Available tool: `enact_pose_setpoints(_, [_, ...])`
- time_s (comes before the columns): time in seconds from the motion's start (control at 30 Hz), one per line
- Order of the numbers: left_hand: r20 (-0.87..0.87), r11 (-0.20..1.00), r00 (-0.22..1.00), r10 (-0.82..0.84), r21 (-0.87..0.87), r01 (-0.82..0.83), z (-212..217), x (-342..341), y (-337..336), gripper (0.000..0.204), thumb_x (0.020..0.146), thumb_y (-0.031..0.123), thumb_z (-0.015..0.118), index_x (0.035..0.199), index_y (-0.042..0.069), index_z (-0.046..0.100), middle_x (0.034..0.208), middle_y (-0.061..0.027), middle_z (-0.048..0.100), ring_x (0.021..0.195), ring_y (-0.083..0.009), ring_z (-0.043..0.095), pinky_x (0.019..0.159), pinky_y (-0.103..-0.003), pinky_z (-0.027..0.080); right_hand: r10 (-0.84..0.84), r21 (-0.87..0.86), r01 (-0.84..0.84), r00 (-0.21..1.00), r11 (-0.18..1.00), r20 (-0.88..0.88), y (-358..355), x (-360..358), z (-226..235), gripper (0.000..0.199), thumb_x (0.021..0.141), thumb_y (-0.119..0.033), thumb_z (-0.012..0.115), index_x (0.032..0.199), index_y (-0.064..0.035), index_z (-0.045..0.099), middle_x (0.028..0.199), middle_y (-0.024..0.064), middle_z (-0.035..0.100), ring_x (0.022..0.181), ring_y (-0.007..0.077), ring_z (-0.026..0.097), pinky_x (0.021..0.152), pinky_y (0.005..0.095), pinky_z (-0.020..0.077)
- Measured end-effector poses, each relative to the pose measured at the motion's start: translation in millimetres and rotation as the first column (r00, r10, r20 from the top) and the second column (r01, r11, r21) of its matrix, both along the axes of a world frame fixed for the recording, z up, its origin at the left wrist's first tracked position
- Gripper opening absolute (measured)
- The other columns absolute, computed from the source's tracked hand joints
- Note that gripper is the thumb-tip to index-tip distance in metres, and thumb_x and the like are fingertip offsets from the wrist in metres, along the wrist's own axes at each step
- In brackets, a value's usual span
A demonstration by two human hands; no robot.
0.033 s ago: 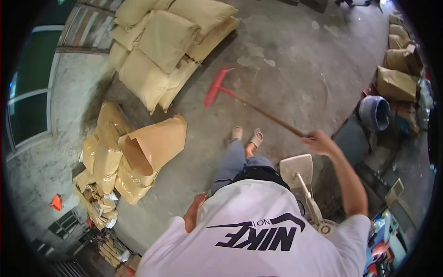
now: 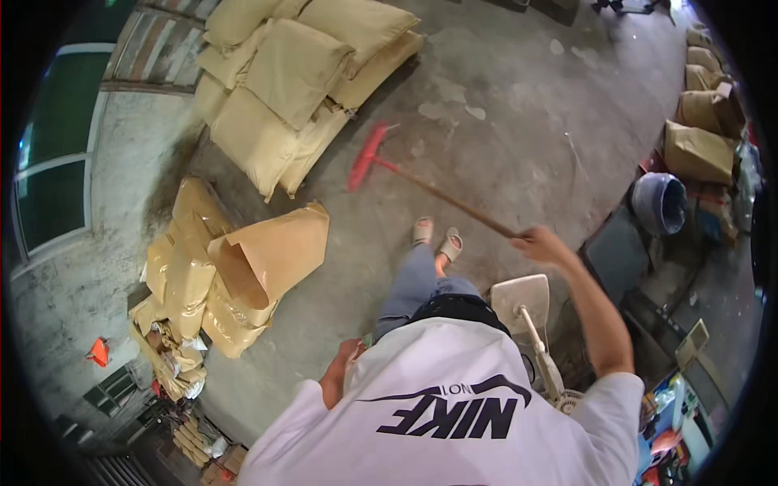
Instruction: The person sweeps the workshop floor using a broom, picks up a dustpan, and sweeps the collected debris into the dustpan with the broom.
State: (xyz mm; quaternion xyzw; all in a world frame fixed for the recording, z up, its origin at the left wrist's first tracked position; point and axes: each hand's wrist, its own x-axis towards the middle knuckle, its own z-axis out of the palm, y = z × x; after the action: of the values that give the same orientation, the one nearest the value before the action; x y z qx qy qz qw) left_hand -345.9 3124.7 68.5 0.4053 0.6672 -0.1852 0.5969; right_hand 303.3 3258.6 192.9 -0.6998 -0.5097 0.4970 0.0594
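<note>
My right hand [image 2: 539, 243] is stretched forward and closed around the wooden handle of a red-headed broom [image 2: 366, 158]. The broom head rests on the grey concrete floor [image 2: 519, 121], just in front of a stack of tan sacks [image 2: 300, 73]. My left hand [image 2: 340, 374] hangs by my hip, half hidden behind my white shirt, and its fingers are not readable. My feet in pale sandals [image 2: 438, 236] stand behind the broom handle. A white long-handled dustpan [image 2: 523, 301] stands upright beside my right leg.
Open brown paper bags [image 2: 259, 259] lie heaped at the left. A blue bucket [image 2: 658, 202] and more brown bags [image 2: 697, 150] line the right side. A window [image 2: 49, 186] is set in the left wall, with an orange object [image 2: 99, 352] below it.
My right hand and the broom have shifted slightly to the left across the floor.
</note>
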Motion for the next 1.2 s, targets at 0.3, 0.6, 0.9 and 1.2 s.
enact_pose_setpoints(0.3, [-0.063, 0.929, 0.930, 0.362, 0.100, -0.355, 22.3, 108.8, 61.0, 0.020, 0.085, 0.027, 0.052, 0.089, 0.008, 0.059, 0.072, -0.0033, 0.060, 0.055, -0.0135, 0.055, 0.052, -0.030, 0.048, -0.267, -0.316, 0.207, 0.951, 0.926, -0.157, 99.5, 43.5, -79.2, 0.030, 0.076, -0.033, 0.065, 0.082, -0.0028, 0.066, 0.049, 0.0032, 0.050, 0.040, 0.0126, 0.045, 0.038, 0.0297, 0.0336])
enact_pose_setpoints(0.6, [0.136, 0.955, 0.946, 0.296, -0.008, -0.297, -41.5, 302.4, 252.7, 0.021, 0.086, 0.027, 0.052, 0.086, 0.006, 0.057, 0.069, -0.0034, 0.058, 0.054, -0.0137, 0.055, 0.048, -0.028, 0.048, -0.691, -0.478, 0.726, 0.661, 0.493, 0.291, -55.8, 362.8, 147.8, 0.025, 0.079, -0.025, 0.064, 0.080, -0.0008, 0.064, 0.051, 0.0021, 0.048, 0.039, 0.0108, 0.042, 0.035, 0.0260, 0.0312])
enact_pose_setpoints(0.9, [-0.034, 0.988, 0.988, 0.152, -0.025, -0.153, -33.5, 511.8, 454.6, 0.019, 0.086, 0.023, 0.053, 0.082, 0.004, 0.055, 0.066, -0.0063, 0.058, 0.051, -0.0156, 0.055, 0.042, -0.027, 0.046, -0.851, -0.188, 0.877, 0.476, 0.441, 0.224, -130.9, 472.6, 184.1, 0.030, 0.080, -0.026, 0.060, 0.072, 0.0029, 0.061, 0.052, 0.0041, 0.051, 0.039, 0.0105, 0.043, 0.037, 0.0259, 0.0339])
enact_pose_setpoints(1.2, [0.029, 0.988, 0.996, -0.088, -0.123, 0.091, 12.4, 820.4, 503.4, 0.020, 0.086, 0.022, 0.055, 0.088, 0.002, 0.054, 0.068, -0.0090, 0.058, 0.053, -0.0198, 0.055, 0.045, -0.034, 0.044, -0.966, -0.177, 0.983, 0.003, 0.050, -0.260, 1.9, 649.5, -115.0, 0.035, 0.078, -0.034, 0.061, 0.068, -0.0001, 0.060, 0.050, 0.0023, 0.051, 0.039, 0.0119, 0.044, 0.036, 0.0294, 0.0348])
